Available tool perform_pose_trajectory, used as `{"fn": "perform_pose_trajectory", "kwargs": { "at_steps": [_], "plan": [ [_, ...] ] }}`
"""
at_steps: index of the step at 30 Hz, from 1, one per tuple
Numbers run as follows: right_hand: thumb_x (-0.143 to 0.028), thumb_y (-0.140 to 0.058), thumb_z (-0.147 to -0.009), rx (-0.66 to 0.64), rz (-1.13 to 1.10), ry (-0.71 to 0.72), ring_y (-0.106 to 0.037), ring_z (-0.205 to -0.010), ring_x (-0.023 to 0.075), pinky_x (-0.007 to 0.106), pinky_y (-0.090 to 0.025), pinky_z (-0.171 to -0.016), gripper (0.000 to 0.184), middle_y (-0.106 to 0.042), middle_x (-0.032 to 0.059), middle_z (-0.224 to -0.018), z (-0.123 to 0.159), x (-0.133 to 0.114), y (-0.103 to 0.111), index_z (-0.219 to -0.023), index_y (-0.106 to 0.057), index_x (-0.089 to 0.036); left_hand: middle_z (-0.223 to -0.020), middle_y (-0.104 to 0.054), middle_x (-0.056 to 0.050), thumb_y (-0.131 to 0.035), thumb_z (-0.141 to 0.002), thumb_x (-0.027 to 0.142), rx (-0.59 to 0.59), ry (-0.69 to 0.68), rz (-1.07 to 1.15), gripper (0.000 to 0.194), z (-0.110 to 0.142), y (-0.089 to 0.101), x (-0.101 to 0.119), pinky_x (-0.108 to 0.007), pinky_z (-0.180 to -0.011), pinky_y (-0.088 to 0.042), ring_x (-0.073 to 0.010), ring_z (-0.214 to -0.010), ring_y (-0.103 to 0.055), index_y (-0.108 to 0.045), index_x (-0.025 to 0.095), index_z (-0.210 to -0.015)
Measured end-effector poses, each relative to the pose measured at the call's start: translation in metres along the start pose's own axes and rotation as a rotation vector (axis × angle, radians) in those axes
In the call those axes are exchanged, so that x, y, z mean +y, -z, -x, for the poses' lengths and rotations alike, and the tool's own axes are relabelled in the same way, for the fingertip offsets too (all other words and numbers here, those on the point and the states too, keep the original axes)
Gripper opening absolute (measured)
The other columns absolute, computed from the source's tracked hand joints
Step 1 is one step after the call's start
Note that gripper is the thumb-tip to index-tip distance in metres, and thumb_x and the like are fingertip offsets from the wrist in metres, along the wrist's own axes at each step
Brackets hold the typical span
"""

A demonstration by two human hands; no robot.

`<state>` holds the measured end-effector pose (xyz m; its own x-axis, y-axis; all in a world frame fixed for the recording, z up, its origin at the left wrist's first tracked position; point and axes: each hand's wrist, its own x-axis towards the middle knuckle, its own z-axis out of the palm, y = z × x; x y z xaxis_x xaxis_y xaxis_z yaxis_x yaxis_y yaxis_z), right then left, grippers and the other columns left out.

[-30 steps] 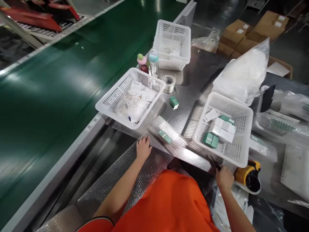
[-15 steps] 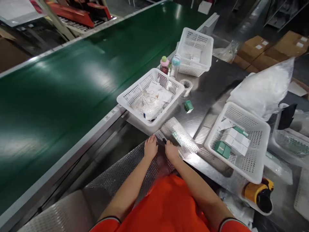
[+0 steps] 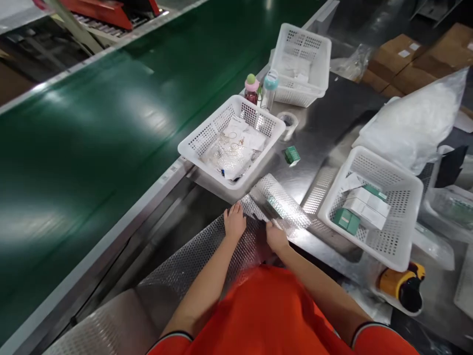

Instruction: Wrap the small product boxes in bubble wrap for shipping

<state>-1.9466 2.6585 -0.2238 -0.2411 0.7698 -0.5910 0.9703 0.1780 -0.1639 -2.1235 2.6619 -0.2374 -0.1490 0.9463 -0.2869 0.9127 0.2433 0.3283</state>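
My left hand (image 3: 235, 222) presses flat on a sheet of bubble wrap (image 3: 207, 251), its fingers stretched out near the table's edge. My right hand (image 3: 276, 237) is closed around a slim black tool that is mostly hidden; only a dark tip shows at the fingers, against the wrap. Just beyond the hands lies a rolled bundle of bubble wrap (image 3: 283, 204), with something green and white showing through it. The sheet runs down to a large bubble wrap roll (image 3: 111, 320) at the lower left.
A white basket (image 3: 207, 170) with bagged items stands ahead, beside a green conveyor belt (image 3: 111, 128). Another basket (image 3: 414, 222) at right holds green and white boxes. A small green box (image 3: 292, 155), a tape roll (image 3: 287, 123), bottles (image 3: 269, 88) and an orange-black device (image 3: 401, 286) are around.
My right hand has moved to the right, away from my left hand, and the black tool shows less. My left hand stays flat on the wrap. The whole view has shifted slightly.
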Motion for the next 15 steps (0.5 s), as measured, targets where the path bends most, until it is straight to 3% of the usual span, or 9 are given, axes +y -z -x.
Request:
{"fn": "perform_pose_trajectory", "kwargs": {
  "at_steps": [5,8,10,12,15],
  "plan": [
    [-0.009,-0.038,-0.091,-0.133,0.024,-0.231,-0.074,-0.086,0.0306,0.038,-0.054,-0.070,0.028,-0.071,0.0206,-0.100,0.138,0.146,-0.038,-0.106,-0.061,-0.013,-0.157,-0.042,-0.017,-0.052,-0.091,0.021,0.018,-0.031,-0.020,0.050,0.002,-0.004,-0.003,-0.056,-0.119,-0.026,-0.0324,-0.144,-0.037,-0.052,0.014,-0.140],
    [-0.025,-0.035,-0.097,0.014,-0.053,-0.450,-0.072,-0.094,0.0333,0.043,-0.053,-0.075,0.030,-0.070,0.0220,-0.109,0.187,0.214,-0.059,-0.108,-0.061,-0.016,-0.156,-0.040,-0.021,-0.054,-0.092,0.029,0.109,0.034,0.027,0.047,0.001,-0.009,0.000,-0.050,-0.116,-0.032,-0.0351,-0.144,-0.036,-0.054,0.011,-0.135],
    [-0.027,-0.035,-0.096,0.200,-0.096,-0.576,-0.069,-0.103,0.0353,0.044,-0.053,-0.082,0.036,-0.068,0.0255,-0.112,0.187,0.233,-0.068,-0.117,-0.060,-0.010,-0.152,-0.042,-0.026,-0.056,-0.091,0.035,0.172,0.172,0.067,0.054,0.000,-0.012,0.001,-0.049,-0.108,-0.039,-0.0371,-0.137,-0.045,-0.049,0.008,-0.137],
    [-0.022,-0.036,-0.093,0.338,-0.120,-0.695,-0.067,-0.105,0.0380,0.047,-0.051,-0.085,0.043,-0.066,0.0302,-0.109,0.167,0.232,-0.071,-0.125,-0.056,-0.001,-0.136,-0.056,-0.024,-0.056,-0.091,0.035,0.163,0.298,0.098,0.054,-0.001,-0.015,-0.002,-0.049,-0.101,-0.042,-0.0362,-0.122,-0.056,-0.047,0.009,-0.138],
    [-0.022,-0.040,-0.090,0.437,-0.123,-0.823,-0.060,-0.114,0.0447,0.054,-0.049,-0.088,0.057,-0.058,0.0391,-0.119,0.131,0.213,-0.068,-0.137,-0.043,0.010,-0.109,-0.072,-0.013,-0.057,-0.088,0.030,0.084,0.392,0.118,0.028,0.007,-0.012,-0.025,-0.050,-0.100,-0.040,-0.0342,-0.113,-0.061,-0.064,0.019,-0.113]
  ]
}}
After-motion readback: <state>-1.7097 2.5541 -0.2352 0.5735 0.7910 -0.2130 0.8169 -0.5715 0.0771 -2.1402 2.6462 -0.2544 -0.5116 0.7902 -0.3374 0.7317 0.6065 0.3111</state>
